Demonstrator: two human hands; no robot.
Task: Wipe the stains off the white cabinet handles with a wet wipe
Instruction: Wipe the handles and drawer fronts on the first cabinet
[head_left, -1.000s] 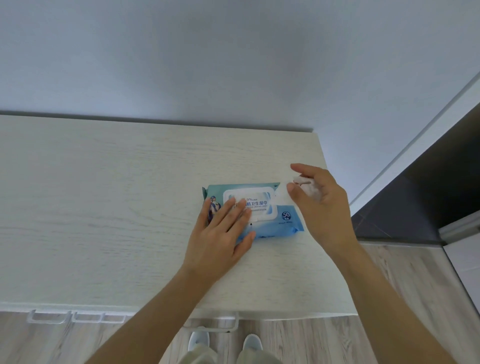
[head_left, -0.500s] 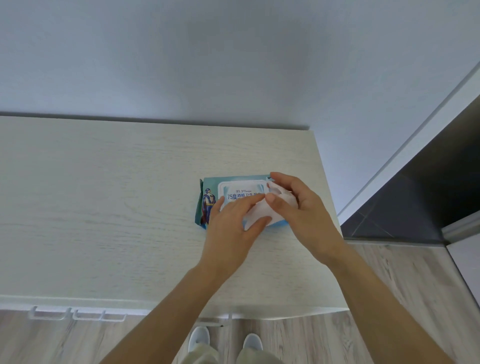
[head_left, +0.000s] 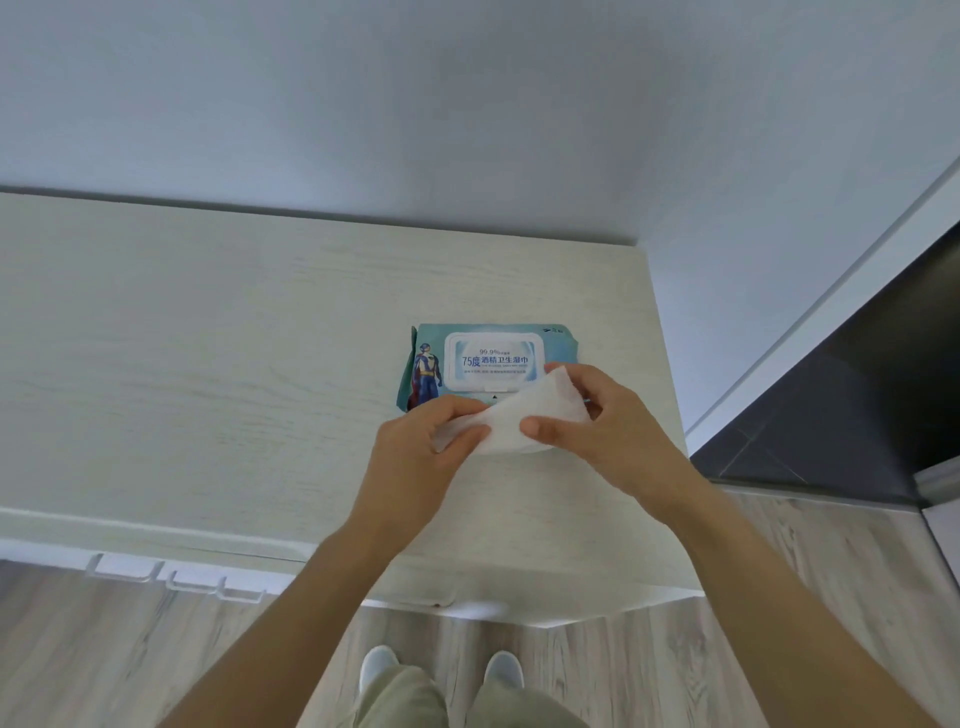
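A white wet wipe (head_left: 524, 418) is stretched between both hands just above the cabinet top (head_left: 208, 364). My left hand (head_left: 415, 462) pinches its left end and my right hand (head_left: 608, 431) pinches its right end. Behind them lies the teal wet-wipe pack (head_left: 488, 361), its white lid closed. Two white cabinet handles (head_left: 124, 569) (head_left: 215, 587) stick out below the cabinet's front edge at the lower left. A third handle (head_left: 415, 603) shows near my left forearm, partly hidden.
A grey wall rises behind the cabinet. To the right are a white door frame (head_left: 810, 332) and a dark floor area (head_left: 831, 426). Wood-look flooring (head_left: 104, 665) and my two shoes (head_left: 379, 667) lie below the front edge.
My left hand left the pack and took hold of the wipe together with my right hand. Both hands drew the wipe toward me and spread it. The pack's lid now lies closed.
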